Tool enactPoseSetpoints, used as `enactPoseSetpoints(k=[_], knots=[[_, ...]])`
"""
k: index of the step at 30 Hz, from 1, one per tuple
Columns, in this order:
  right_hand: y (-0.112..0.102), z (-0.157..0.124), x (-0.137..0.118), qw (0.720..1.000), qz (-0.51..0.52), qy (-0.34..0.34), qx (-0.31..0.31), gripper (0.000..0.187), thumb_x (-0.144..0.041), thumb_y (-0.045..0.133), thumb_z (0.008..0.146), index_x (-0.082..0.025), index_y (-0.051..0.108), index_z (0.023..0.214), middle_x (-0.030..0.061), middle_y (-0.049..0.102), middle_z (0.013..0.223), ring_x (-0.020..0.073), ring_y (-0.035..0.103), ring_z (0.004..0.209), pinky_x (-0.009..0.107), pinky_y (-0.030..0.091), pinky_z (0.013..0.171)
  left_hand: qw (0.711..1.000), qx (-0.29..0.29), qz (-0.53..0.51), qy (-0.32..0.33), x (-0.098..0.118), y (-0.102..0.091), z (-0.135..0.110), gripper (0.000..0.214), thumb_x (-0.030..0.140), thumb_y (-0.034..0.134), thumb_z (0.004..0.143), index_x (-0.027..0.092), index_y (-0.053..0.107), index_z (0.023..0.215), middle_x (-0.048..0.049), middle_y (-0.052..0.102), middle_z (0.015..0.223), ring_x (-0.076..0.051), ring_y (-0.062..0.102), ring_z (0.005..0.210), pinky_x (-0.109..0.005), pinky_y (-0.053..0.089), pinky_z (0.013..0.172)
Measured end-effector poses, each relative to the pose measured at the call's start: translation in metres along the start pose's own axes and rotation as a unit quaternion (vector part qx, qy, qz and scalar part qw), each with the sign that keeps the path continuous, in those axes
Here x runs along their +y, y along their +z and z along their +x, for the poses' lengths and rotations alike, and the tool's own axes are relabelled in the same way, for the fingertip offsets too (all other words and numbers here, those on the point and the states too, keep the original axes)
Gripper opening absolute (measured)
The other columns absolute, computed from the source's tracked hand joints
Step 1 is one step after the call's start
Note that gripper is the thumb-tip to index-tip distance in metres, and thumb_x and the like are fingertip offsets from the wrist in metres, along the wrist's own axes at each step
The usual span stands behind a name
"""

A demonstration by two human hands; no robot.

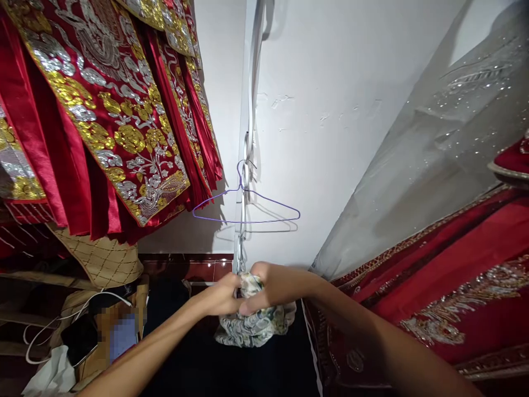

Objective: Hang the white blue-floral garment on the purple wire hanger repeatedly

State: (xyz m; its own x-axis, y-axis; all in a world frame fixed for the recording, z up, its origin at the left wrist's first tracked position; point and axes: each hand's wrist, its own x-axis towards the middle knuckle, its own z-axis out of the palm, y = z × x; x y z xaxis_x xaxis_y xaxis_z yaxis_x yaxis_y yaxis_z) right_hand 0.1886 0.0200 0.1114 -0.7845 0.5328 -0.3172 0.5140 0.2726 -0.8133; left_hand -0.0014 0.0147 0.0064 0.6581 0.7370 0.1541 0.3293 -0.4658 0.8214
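My left hand [225, 295] and my right hand [270, 288] meet low in the middle of the view, fingers curled onto a light floral-patterned cloth [258, 328]. The cloth is gathered up between them, and its lower part hangs in folds beneath my wrists. Its full shape is hidden by the bunching, so I cannot tell what garment it is. Above and beyond my hands, a purple wire hanger [241, 186] hangs on a white metal upright [242, 127] with nothing on it.
Red skirts with gold and silver embroidery [132, 138] hang at left. On the right are a glittery sheer grey-white fabric [384, 165] and a red beaded garment [458, 275]. At lower left lie a dark phone [80, 339], a white cable [37, 331] and crumpled white tissue [52, 375].
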Motion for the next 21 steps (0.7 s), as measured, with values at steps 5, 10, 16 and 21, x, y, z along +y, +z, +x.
enactPoseSetpoints(k=[5,10,16,21], knots=[[-0.022,-0.007,0.02,0.939,-0.162,-0.007,0.303,0.013,-0.022,0.061,0.07,-0.019,0.06,0.057,-0.0032,0.05,0.05,0.0117,0.043,0.051,0.025,0.028,0.05,0.97,0.083,0.216,-0.068,-0.04,-0.035,-0.011,0.014,0.019,0.053,0.082,0.019,0.06,0.069,-0.0037,0.062,0.069,-0.021,0.059,0.075,-0.032,0.042,0.078],[-0.049,0.039,0.041,0.799,-0.041,-0.139,0.584,0.024,-0.023,0.053,0.075,-0.02,0.066,0.096,0.0015,0.067,0.079,0.0179,0.058,0.07,0.026,0.04,0.063,0.907,0.132,0.343,-0.203,-0.059,-0.083,-0.027,0.02,0.033,0.055,0.087,0.023,0.062,0.103,-0.0077,0.07,0.096,-0.026,0.066,0.088,-0.029,0.041,0.071],[-0.056,0.091,0.089,0.869,-0.041,-0.055,0.49,0.028,-0.025,0.04,0.081,-0.019,0.064,0.093,0.0053,0.068,0.085,0.0205,0.058,0.076,0.029,0.042,0.07,0.871,0.145,0.383,-0.273,-0.065,-0.105,-0.042,0.027,0.049,0.053,0.088,0.024,0.06,0.098,-0.0069,0.071,0.089,-0.028,0.067,0.081,-0.028,0.035,0.06],[-0.059,0.063,0.118,0.867,-0.064,-0.02,0.494,0.011,-0.024,0.047,0.074,-0.021,0.051,0.064,-0.0005,0.053,0.06,0.017,0.047,0.064,0.027,0.031,0.062,0.862,0.165,0.405,-0.256,-0.063,-0.104,-0.041,0.019,0.037,0.046,0.092,0.026,0.057,0.102,-0.0049,0.069,0.087,-0.026,0.065,0.08,-0.028,0.035,0.061]])
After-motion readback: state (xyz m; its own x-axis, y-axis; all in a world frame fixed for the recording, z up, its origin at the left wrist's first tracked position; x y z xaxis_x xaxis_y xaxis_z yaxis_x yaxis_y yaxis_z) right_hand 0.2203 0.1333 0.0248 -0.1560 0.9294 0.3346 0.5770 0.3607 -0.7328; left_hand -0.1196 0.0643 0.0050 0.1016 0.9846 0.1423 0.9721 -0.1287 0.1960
